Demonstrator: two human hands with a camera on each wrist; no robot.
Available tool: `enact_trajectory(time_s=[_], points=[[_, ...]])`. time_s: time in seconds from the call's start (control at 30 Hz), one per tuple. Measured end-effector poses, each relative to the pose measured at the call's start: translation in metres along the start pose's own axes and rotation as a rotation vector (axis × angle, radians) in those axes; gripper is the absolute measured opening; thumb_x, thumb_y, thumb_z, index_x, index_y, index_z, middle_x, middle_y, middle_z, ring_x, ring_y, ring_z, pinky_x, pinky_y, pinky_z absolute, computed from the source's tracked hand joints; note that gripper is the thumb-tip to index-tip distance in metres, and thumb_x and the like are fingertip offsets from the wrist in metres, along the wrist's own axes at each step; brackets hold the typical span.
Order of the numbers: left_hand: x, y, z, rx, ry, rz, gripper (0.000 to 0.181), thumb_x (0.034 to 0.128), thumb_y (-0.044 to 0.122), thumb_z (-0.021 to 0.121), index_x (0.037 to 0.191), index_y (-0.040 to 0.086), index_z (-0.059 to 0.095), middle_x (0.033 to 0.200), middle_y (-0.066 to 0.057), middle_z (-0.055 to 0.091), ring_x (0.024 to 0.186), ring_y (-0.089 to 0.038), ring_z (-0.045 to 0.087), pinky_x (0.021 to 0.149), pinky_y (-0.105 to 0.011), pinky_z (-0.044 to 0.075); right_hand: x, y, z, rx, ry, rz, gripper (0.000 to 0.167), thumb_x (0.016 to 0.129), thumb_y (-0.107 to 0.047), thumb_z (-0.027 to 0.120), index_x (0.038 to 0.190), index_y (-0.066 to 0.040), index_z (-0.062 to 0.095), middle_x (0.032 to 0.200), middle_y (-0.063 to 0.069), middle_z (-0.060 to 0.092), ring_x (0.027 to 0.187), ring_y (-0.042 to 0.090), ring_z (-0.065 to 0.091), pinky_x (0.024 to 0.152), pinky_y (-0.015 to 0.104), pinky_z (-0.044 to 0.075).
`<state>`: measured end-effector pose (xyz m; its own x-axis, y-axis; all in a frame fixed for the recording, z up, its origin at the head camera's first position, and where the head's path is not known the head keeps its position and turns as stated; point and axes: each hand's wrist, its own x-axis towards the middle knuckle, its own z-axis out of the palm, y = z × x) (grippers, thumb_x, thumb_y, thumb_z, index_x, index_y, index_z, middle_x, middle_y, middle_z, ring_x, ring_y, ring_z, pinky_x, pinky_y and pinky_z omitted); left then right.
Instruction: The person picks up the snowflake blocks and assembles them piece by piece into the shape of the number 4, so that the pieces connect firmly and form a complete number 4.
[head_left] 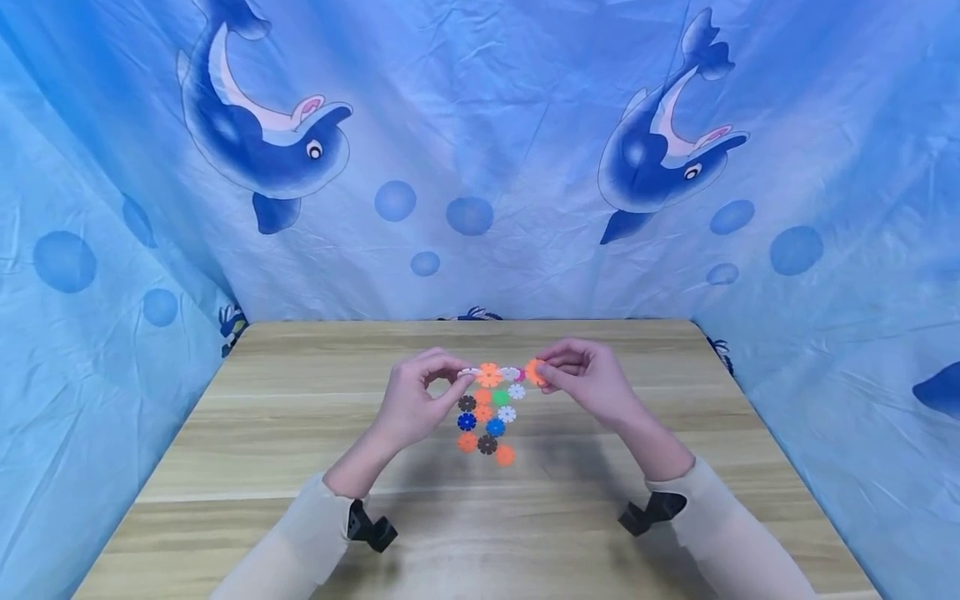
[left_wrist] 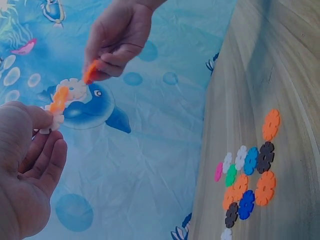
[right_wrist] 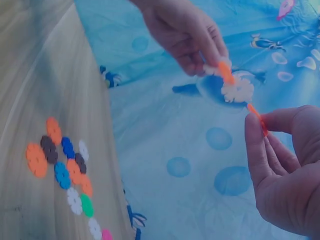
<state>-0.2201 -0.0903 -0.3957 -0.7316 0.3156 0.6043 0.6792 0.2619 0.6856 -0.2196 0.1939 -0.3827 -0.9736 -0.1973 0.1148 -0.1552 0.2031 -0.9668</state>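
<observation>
My left hand pinches one end of a short chain of notched plastic snowflake discs. The chain has an orange disc in the middle, a white disc at the far end and another white disc at my left fingertips. Between thumb and fingers of my right hand is a single orange snowflake disc. Its edge is close to the chain's free white disc; whether they touch I cannot tell. Both hands are raised above the tabletop.
Loose snowflake discs lie on the wooden table below the hands: several orange, a green disc, a dark blue disc, a light blue disc, brown, white and pink ones. A blue dolphin-printed curtain surrounds the table.
</observation>
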Motion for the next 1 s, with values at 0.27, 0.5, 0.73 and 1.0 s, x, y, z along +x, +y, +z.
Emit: enact_trajectory(time_s=[0.27, 0.5, 0.73, 1.0], points=[[0.000, -0.001, 0.002, -0.009, 0.008, 0.014, 0.007, 0.0955, 0.007, 0.080, 0.101, 0.009, 0.082, 0.095, -0.004, 0.079, 0.080, -0.013, 0.072, 0.081, -0.032, 0.067, 0.000, -0.005, 0.005, 0.078, -0.053, 0.037, 0.025, 0.096, -0.003, 0.077, 0.119, 0.007, 0.071, 0.102, 0.006, 0.079, 0.081, 0.019, 0.079, 0.078, 0.036, 0.068], [-0.003, -0.004, 0.005, -0.006, 0.008, 0.010, 0.006, 0.0955, 0.009, 0.080, 0.101, 0.010, 0.082, 0.094, -0.003, 0.079, 0.080, -0.012, 0.072, 0.082, -0.034, 0.068, 0.000, 0.000, 0.009, 0.107, -0.067, 0.037, 0.027, 0.096, -0.001, 0.075, 0.120, 0.010, 0.070, 0.102, 0.002, 0.079, 0.082, 0.015, 0.078, 0.078, 0.035, 0.068], [-0.002, -0.005, 0.005, 0.022, 0.006, 0.010, 0.006, 0.0946, 0.011, 0.082, 0.100, 0.012, 0.084, 0.091, -0.001, 0.080, 0.078, -0.010, 0.072, 0.083, -0.031, 0.067, -0.001, 0.000, 0.011, 0.111, -0.040, 0.055, 0.025, 0.094, 0.002, 0.076, 0.118, 0.011, 0.073, 0.104, 0.007, 0.080, 0.079, 0.016, 0.078, 0.076, 0.035, 0.068], [0.002, -0.004, 0.007, 0.036, 0.007, -0.015, 0.005, 0.0943, 0.011, 0.082, 0.099, 0.011, 0.084, 0.091, -0.002, 0.080, 0.078, -0.012, 0.073, 0.081, -0.031, 0.067, 0.001, -0.003, 0.010, 0.094, -0.031, 0.081, 0.025, 0.095, 0.000, 0.077, 0.118, 0.009, 0.074, 0.104, 0.007, 0.078, 0.078, 0.017, 0.078, 0.077, 0.037, 0.068]])
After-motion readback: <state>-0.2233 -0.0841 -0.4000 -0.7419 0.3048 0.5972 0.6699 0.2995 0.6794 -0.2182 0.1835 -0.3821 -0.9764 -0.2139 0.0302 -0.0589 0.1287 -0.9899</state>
